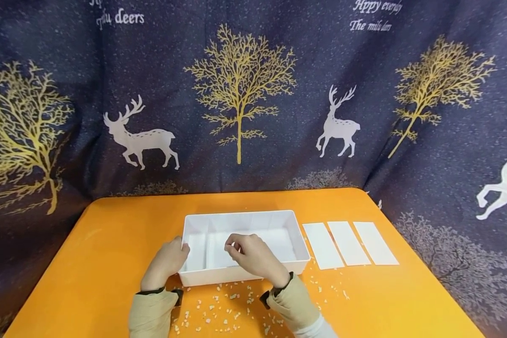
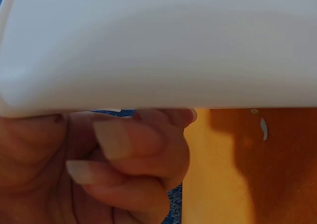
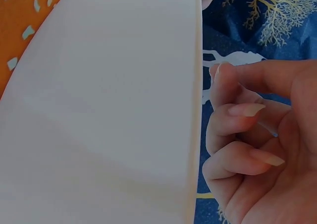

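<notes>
A long white plastic tray stands at the middle of the table, its inside split by a divider near the left end. My left hand grips that left end, thumb over the rim; from the left wrist view, curled fingers show below the white wall. Over the tray's front half, my right hand hangs with its fingers curled. Close to the tray's rim in the right wrist view, thumb and forefinger tips meet, and nothing shows between them.
Small pale scraps lie scattered on the orange table in front of the tray and by its right end. Three white rectangular cards lie in a row to the right. A dark blue cloth with deer and trees hangs behind.
</notes>
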Tool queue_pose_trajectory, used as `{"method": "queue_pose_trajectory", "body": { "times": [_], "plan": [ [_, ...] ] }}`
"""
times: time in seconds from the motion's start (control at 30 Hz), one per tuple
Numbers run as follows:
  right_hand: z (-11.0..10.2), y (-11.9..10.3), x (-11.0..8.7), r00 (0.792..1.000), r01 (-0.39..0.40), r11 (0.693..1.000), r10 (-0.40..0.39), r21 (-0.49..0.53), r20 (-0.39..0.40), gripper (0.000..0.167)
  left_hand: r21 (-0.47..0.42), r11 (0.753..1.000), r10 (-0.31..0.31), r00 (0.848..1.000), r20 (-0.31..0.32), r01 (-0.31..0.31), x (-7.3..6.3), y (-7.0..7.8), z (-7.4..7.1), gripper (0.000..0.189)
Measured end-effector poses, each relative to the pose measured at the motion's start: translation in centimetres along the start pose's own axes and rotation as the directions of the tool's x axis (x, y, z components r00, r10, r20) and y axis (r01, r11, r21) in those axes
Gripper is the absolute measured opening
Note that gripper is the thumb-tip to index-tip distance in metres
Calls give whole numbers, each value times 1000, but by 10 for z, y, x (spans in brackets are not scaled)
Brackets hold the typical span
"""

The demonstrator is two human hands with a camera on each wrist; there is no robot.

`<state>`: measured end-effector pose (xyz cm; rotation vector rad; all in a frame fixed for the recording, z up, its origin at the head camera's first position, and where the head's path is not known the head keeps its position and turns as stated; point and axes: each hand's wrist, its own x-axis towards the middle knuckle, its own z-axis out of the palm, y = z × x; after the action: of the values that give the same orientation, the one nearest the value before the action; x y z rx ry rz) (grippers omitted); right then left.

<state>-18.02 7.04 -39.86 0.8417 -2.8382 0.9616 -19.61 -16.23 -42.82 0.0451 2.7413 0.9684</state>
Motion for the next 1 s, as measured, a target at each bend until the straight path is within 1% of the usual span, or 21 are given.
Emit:
{"method": "queue_pose_trajectory", "body": {
  "times": [0.4, 0.63, 0.73, 0.83, 0.93, 1.0],
  "plan": [
    [4, -6, 8, 1000, -1, 1000, 1, 0, -3, 16, 13, 1000, -2, 1000, 1, 2, 1, 1, -2, 53],
    [11, -11, 14, 1000, 14, 1000, -14, 20, 14, 16, 4, 1000, 13, 1000, -13, -13, 0, -2, -1, 51],
    [15, -17, 18, 999, 31, 999, -31, -7, 9, 15, 10, 1000, 12, 1000, -15, -12, 0, -2, -2, 50],
    [20, -24, 22, 999, 36, 997, -37, -67, -12, 15, 15, 1000, 12, 1000, -18, -12, 0, -2, -2, 49],
    [25, -28, 25, 998, 19, 991, -26, -135, -50, 17, 22, 1000, 15, 1000, -16, -15, 1, -2, -2, 49],
    [28, -30, 26, 997, 0, 987, -12, -161, -73, 20, 28, 999, 18, 1000, -15, -18, 2, -2, -1, 49]
  ]
}}
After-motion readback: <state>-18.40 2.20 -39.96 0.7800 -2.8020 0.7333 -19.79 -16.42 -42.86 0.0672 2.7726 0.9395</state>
